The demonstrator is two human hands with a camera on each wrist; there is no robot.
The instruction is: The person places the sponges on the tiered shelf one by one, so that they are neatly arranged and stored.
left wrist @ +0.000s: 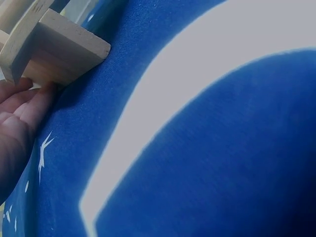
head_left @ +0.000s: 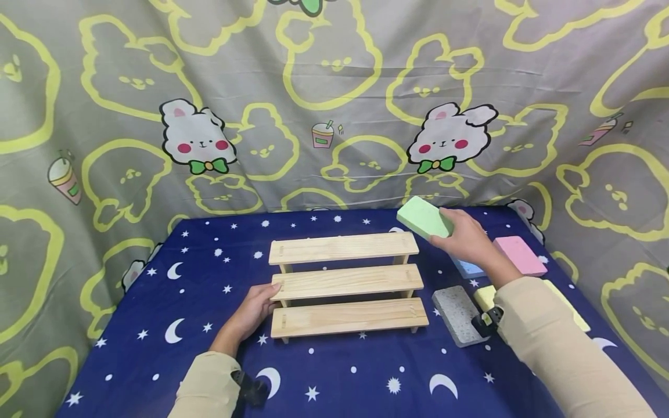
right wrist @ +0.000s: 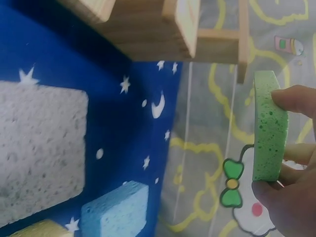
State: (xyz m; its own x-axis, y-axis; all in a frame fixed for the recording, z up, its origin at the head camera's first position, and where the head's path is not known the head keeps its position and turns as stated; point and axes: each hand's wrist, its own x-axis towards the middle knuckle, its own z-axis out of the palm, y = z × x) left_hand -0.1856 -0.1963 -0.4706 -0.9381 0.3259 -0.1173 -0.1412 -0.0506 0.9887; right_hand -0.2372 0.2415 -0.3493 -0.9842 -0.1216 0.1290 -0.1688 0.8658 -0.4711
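A three-tier wooden step rack (head_left: 345,283) stands on the dark blue cloth. At its left end my left hand (head_left: 254,307) holds the middle tier, thumb on top of the board and the other fingers below. The left wrist view shows those fingers (left wrist: 39,101) against the wooden end support (left wrist: 69,47). Up beyond the rack's right end, my right hand (head_left: 464,235) grips a light green sponge (head_left: 424,216) by its edges, held in the air. In the right wrist view the sponge (right wrist: 270,128) shows its porous narrow side between thumb and fingers.
Right of the rack lie a grey sponge (head_left: 459,316), a blue sponge (head_left: 468,268), a pink sponge (head_left: 520,255) and yellow sponge material (head_left: 567,305), partly hidden by the right forearm. A patterned curtain (head_left: 334,116) hangs behind the table and at both sides.
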